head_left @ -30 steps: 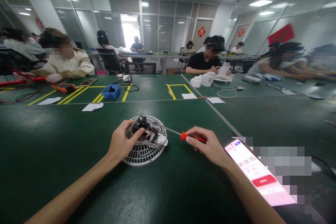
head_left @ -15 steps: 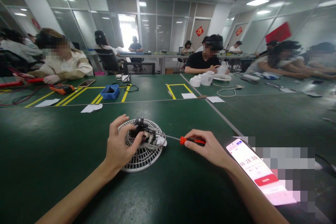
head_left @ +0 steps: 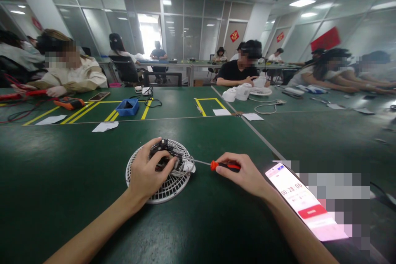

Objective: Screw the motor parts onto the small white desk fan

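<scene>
A round white fan grille (head_left: 162,189) lies flat on the green table (head_left: 62,181) in front of me, with a black motor block (head_left: 162,147) and white wiring on top of it. My left hand (head_left: 150,172) is wrapped over the motor block, fingers curled round it. My right hand (head_left: 244,173) is closed on the red handle of a screwdriver (head_left: 221,166). Its thin metal shaft points left, with the tip at the motor's wiring.
A phone (head_left: 306,202) showing a timer lies at my right wrist. Across the table are a blue tray (head_left: 127,107), paper slips, yellow tape lines, a multimeter (head_left: 68,102) and white fan parts (head_left: 244,90). Several people sit at work at the far sides.
My left hand has closed down over the motor block after briefly spreading its fingers. The grille has slid a little to the left. The screwdriver stays at the motor.
</scene>
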A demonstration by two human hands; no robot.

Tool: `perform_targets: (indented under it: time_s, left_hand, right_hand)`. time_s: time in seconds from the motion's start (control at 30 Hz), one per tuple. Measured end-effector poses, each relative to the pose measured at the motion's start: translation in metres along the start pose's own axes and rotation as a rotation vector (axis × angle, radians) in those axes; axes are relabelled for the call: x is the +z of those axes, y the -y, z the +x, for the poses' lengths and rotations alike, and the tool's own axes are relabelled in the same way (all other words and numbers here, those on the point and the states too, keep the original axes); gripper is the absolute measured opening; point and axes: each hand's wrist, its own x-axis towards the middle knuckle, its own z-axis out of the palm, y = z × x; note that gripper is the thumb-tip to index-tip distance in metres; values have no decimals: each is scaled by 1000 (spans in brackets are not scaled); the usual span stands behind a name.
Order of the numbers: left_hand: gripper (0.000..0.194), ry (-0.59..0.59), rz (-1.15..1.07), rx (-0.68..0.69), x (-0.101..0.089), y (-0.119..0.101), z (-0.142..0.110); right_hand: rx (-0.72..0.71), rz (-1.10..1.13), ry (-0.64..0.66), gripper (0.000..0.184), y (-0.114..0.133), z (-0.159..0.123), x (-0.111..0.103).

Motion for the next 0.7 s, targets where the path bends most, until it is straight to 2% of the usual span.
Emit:
perform_targets:
  time_s: [0.7]
  left_hand:
    - [12,-8,-147,-54,3,2,-3]
  right_hand:
    - [-8,-3,-2,15,7,2,-3]
